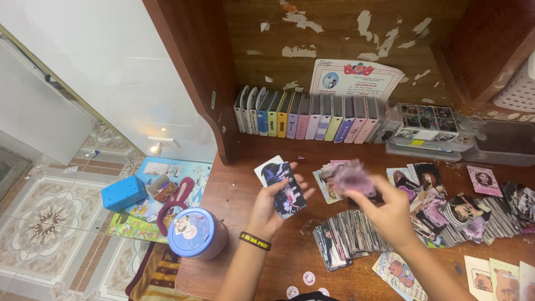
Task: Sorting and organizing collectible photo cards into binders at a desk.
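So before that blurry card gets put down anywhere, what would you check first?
1. Left hand grips its dark photo cards: ok.
2. Right hand holds the pink card: ok, though blurred.
3. Which picture the pink card bears: cannot tell.
4. Fanned row of cards lies in order on the desk: ok.
5. Heaps at right tidy: not ok, they overlap.
6. Blue tin apart from the cards: ok.

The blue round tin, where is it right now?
In the head view the blue tin stands at the desk's front left corner, just left of the left hand's wrist, with the floor mat beyond the edge.
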